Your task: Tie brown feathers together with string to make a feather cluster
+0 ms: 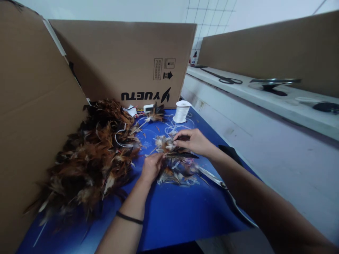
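My left hand is closed at the fingertips, pinching the base of a dark feather that points right. My right hand is just above it, thumb and fingers closed over the edge of a small clump of pale and brown feathers. Another dark bit shows within its curled fingers, but exactly what they grip is too small to make out. Loose feathers lie on the blue table below both hands. A pair of scissors lies beside my right forearm, partly hidden by it.
A big heap of brown and black feathers fills the left side. A white spool with loose strands stands behind my hands. Cardboard panels wall the back and left. On the right ledge lie black scissors.
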The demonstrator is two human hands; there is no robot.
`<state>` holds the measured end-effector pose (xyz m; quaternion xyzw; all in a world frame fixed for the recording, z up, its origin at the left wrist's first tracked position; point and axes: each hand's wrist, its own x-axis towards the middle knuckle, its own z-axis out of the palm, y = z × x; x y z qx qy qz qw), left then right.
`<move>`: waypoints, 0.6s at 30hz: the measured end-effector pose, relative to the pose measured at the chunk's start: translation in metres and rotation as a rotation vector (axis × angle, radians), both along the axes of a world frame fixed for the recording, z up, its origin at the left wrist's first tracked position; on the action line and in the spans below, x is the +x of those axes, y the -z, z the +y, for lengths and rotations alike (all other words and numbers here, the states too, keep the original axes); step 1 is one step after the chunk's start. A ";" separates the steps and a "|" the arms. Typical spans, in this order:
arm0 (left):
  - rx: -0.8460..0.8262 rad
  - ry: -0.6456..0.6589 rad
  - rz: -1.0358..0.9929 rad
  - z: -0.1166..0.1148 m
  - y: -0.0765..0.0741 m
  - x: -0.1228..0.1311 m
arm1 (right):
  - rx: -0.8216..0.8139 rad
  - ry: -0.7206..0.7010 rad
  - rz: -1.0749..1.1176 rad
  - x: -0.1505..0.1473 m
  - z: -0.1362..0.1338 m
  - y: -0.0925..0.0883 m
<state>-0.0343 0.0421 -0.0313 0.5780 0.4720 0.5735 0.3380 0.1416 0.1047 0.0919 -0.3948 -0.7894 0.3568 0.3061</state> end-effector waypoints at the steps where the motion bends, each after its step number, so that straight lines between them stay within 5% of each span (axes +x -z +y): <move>1: 0.018 -0.001 0.027 0.000 0.000 0.000 | 0.004 -0.021 -0.028 -0.001 -0.002 0.005; 7: 0.057 -0.010 0.124 -0.001 -0.002 0.000 | 0.044 -0.007 -0.042 -0.007 -0.009 0.024; 18: 0.126 -0.050 0.262 0.000 0.000 0.000 | 0.143 0.131 -0.040 -0.020 -0.020 0.032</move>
